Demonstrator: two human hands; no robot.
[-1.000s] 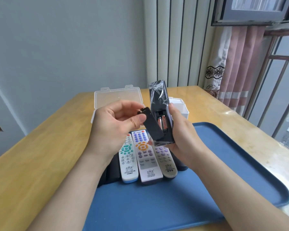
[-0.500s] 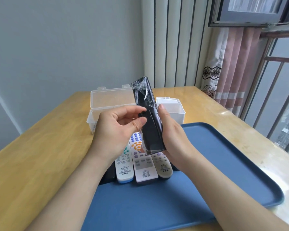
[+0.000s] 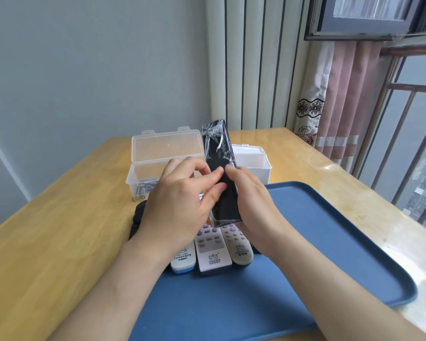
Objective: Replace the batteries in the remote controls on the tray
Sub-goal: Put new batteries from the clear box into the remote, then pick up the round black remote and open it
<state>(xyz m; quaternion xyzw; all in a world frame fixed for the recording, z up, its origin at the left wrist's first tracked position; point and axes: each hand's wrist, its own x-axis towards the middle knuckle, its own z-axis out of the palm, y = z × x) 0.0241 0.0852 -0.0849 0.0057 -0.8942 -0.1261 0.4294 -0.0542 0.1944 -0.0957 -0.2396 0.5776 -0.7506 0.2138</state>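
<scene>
A: Quick, where's the task item?
B: Long black remote control [image 3: 220, 173], wrapped in crinkled clear film. It's held up above the blue plastic tray [image 3: 330, 242], nearly upright, top end leaning a bit left. A plain dark side faces the camera.
A: Left hand?
B: The left hand [image 3: 180, 205] is grasping it from the left, with the thumb and a curled index finger lying across its middle.
A: Right hand?
B: The right hand [image 3: 253, 200] is wrapped round the lower half from the right, thumb tip on the dark face. The two thumbs are touching or just beside each other, can't tell which.
A: What else is on the tray?
B: Three light remotes lie flat, buttons up, side by side under the hands. There's a white remote with a blue end [image 3: 183, 260] on the left, a white rectangular remote [image 3: 212, 252] in the middle and a beige rounded remote [image 3: 239, 249] on the right. Their upper halves are hidden by the hands. Left of them are dark remotes [image 3: 138, 217], mostly behind the left wrist, count unclear.
A: Behind the tray?
B: A clear plastic box [image 3: 133, 173] with its hinged lid standing open sits on the pale wooden table [image 3: 59, 242]. There are loose batteries [image 3: 142, 190] in its left end. Just right of it, behind the held remote, is a frosted white plastic box [image 3: 253, 163], contents not visible. A pink curtain [image 3: 342, 107] hangs far right by the window.
</scene>
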